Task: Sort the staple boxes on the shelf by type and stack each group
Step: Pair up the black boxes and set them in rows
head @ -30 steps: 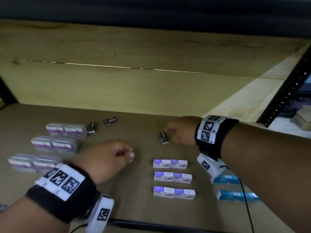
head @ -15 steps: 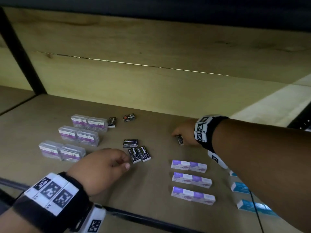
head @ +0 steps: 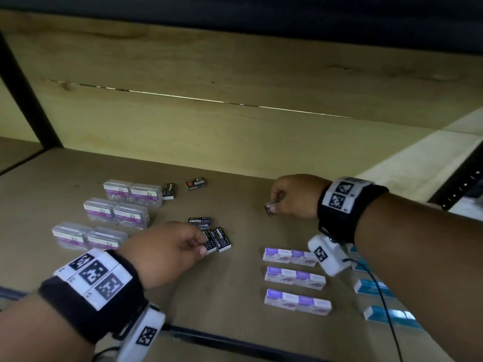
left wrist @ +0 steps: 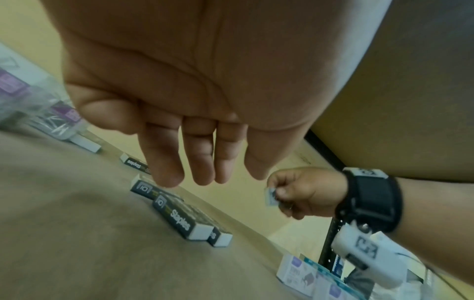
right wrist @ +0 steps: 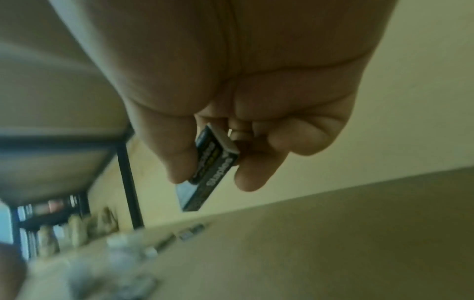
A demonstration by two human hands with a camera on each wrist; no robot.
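Observation:
My right hand [head: 277,203] pinches one small black staple box [right wrist: 212,168] between thumb and fingers, held just above the shelf [head: 235,322] at mid-right. My left hand [head: 202,244] hangs with straight fingers [left wrist: 166,174], its tips at a cluster of three black "Staples" boxes [head: 222,239] lying flat in the middle. Two more black boxes [head: 196,184] lie further back. Clear plastic boxes with purple labels [head: 117,212] sit in paired rows at the left. Purple-and-white cardboard boxes [head: 295,278] lie in three rows at the right, blue boxes [head: 373,287] beyond them.
A wooden back wall [head: 235,131] closes the shelf behind. Black metal uprights stand at the far left [head: 23,87] and right [head: 460,184]. A dark metal rail [head: 235,343] runs along the front edge. My wrist camera cable [head: 386,304] hangs over the blue boxes.
My right hand has picked the black box up off the shelf and tilted it. My left hand has slid right to the cluster of black boxes.

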